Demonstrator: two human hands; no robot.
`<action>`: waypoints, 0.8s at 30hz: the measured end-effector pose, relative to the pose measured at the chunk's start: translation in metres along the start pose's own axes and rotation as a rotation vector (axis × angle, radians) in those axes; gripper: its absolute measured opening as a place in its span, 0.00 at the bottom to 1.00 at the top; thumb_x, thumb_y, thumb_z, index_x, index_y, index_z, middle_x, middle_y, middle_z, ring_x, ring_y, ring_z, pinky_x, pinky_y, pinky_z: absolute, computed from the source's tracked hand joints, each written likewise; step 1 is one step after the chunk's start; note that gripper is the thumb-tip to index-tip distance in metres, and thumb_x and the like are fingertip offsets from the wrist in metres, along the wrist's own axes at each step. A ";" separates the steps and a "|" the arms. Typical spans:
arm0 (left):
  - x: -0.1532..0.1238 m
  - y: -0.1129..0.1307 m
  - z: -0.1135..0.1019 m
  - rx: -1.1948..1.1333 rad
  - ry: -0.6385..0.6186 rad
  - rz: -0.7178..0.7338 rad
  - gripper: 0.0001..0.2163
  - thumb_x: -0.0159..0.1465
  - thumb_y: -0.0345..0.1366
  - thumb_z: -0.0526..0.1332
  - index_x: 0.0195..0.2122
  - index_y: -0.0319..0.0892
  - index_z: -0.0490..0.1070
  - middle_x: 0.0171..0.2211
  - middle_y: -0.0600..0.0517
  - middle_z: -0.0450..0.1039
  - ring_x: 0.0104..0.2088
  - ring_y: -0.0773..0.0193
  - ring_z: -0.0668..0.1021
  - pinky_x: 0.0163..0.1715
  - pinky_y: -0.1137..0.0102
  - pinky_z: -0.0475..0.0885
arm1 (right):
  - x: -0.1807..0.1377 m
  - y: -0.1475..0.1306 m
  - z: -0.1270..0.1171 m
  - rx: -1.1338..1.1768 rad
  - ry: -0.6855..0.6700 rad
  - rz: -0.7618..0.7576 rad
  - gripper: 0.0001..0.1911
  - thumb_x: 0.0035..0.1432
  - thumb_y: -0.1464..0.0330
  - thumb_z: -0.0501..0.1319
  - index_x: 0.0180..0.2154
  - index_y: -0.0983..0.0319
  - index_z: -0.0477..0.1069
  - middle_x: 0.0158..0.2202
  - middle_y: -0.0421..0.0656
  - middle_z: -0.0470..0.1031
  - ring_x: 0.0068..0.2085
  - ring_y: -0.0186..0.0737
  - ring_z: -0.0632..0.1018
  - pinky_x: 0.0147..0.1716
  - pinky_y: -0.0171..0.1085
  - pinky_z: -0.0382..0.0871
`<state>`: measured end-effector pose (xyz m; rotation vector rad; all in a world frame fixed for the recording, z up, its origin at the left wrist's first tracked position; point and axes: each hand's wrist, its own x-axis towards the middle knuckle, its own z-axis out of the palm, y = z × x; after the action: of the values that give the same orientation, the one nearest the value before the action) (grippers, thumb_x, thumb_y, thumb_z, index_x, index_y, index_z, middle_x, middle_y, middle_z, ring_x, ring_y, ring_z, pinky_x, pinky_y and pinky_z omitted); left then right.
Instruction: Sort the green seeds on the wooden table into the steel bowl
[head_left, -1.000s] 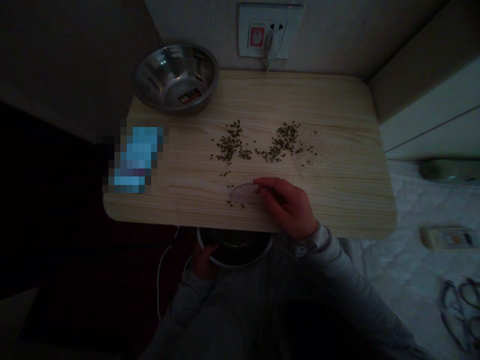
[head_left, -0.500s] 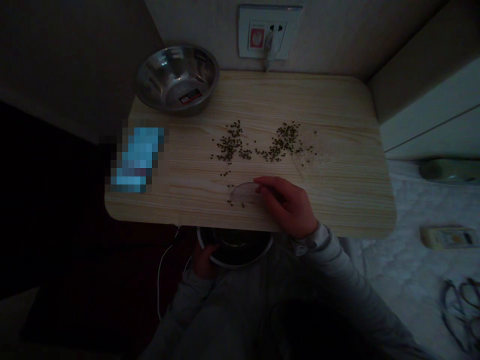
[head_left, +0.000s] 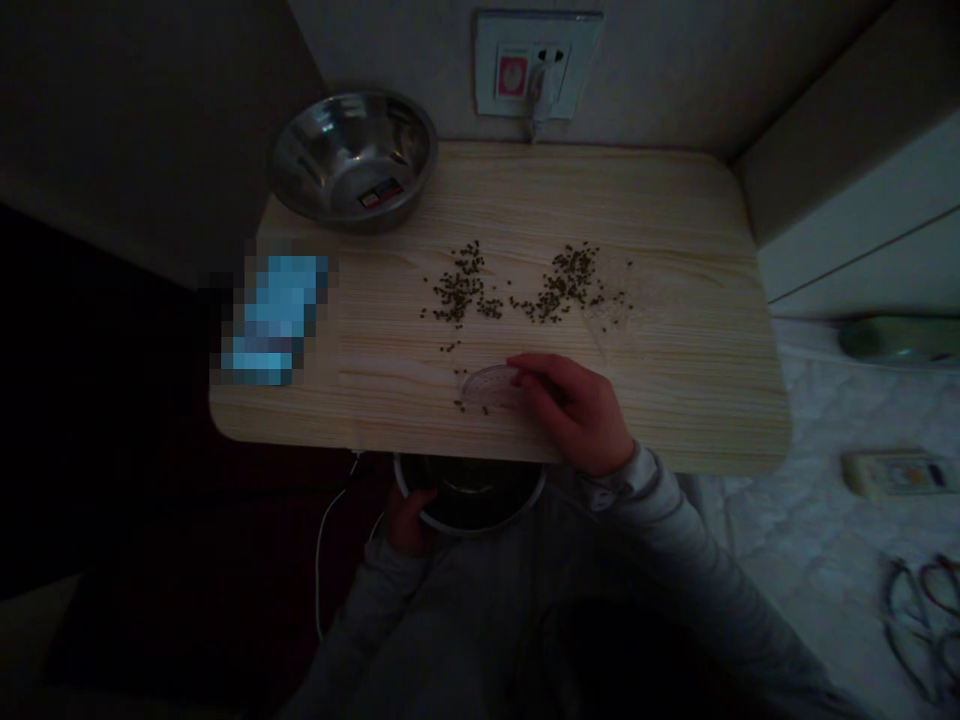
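My right hand (head_left: pixel 574 410) is closed on a clear plastic protractor (head_left: pixel 489 384), which it holds by one end near the front edge of the wooden table (head_left: pixel 690 400). A few small dark green beans (head_left: pixel 459 404) lie beside the protractor. Farther back are two loose clusters of the same beans, one on the left (head_left: pixel 459 290) and one on the right (head_left: pixel 562 285). Below the table's front edge my left hand (head_left: pixel 411 520) grips the rim of a dark bowl (head_left: pixel 487 520), its thumb over the rim. The table hides the bowl's far part, and its inside is too dark to make out.
A steel bowl (head_left: pixel 352 160) stands at the back left. In front of it lies a blurred, lit phone-like screen (head_left: pixel 277 315). Something transparent (head_left: pixel 622 300) lies by the right cluster. A wall socket (head_left: pixel 536 65) holds a plug. At right are a remote (head_left: pixel 900 473) and a bottle (head_left: pixel 900 340).
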<state>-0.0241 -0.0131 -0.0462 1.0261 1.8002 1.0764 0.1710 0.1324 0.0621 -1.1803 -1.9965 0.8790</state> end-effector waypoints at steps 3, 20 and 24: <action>0.000 0.002 0.000 0.014 -0.008 0.010 0.06 0.38 0.34 0.61 0.20 0.44 0.69 0.30 0.50 0.71 0.40 0.54 0.69 0.43 0.59 0.60 | 0.000 0.000 0.000 -0.005 0.003 0.002 0.14 0.52 0.68 0.48 0.41 0.59 0.64 0.34 0.42 0.71 0.35 0.35 0.71 0.35 0.37 0.64; 0.001 0.020 0.002 -0.151 0.041 -0.219 0.04 0.38 0.32 0.60 0.17 0.44 0.66 0.26 0.50 0.71 0.40 0.53 0.69 0.42 0.60 0.62 | 0.000 0.001 0.000 0.011 -0.002 0.010 0.14 0.52 0.68 0.48 0.41 0.59 0.64 0.34 0.42 0.71 0.36 0.35 0.70 0.36 0.37 0.64; 0.002 0.024 0.009 -0.180 0.068 -0.239 0.04 0.40 0.35 0.58 0.19 0.43 0.66 0.27 0.50 0.71 0.39 0.54 0.70 0.40 0.61 0.64 | 0.000 0.001 0.000 0.007 0.002 0.009 0.14 0.52 0.68 0.48 0.41 0.59 0.64 0.34 0.42 0.71 0.36 0.35 0.71 0.36 0.37 0.64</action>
<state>-0.0104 -0.0014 -0.0273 0.6566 1.7906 1.1110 0.1715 0.1324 0.0607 -1.1870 -1.9862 0.8881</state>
